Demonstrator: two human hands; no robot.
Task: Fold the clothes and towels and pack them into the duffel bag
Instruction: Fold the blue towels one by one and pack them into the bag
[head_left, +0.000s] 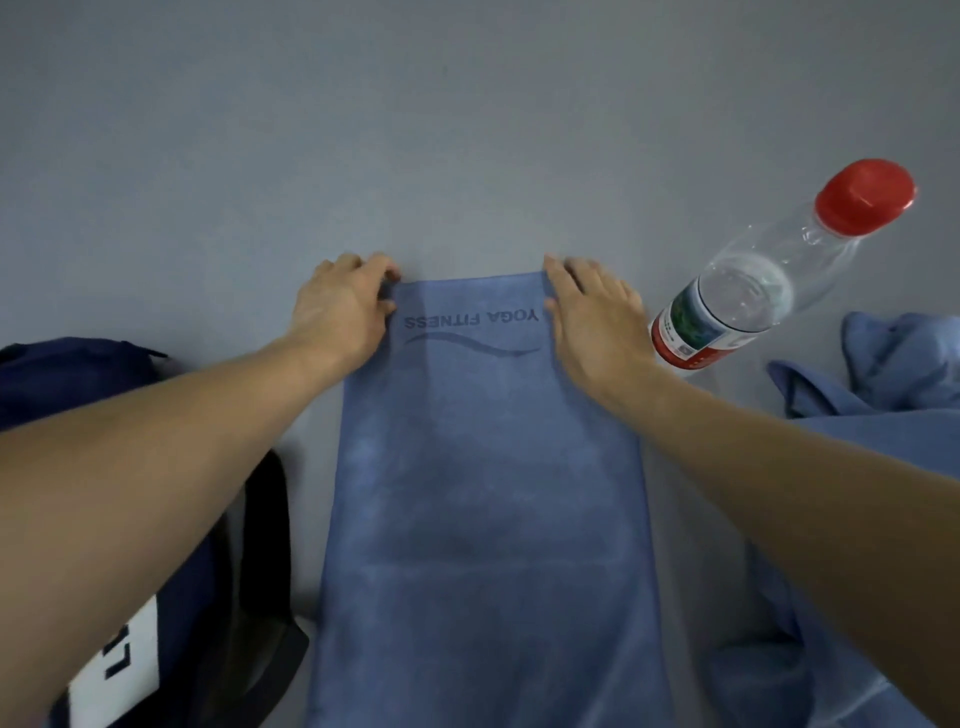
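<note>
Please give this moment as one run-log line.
towel: flat; left hand: pinches far corner; right hand: presses far corner; duffel bag: at left

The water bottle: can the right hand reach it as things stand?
Probably yes. The right hand rests on the far right corner of the towel, and the water bottle is close by on its right, with only bare table between them.

Towel near end off bottom edge; duffel bag partly behind forearm; blue cloth cropped right.
</note>
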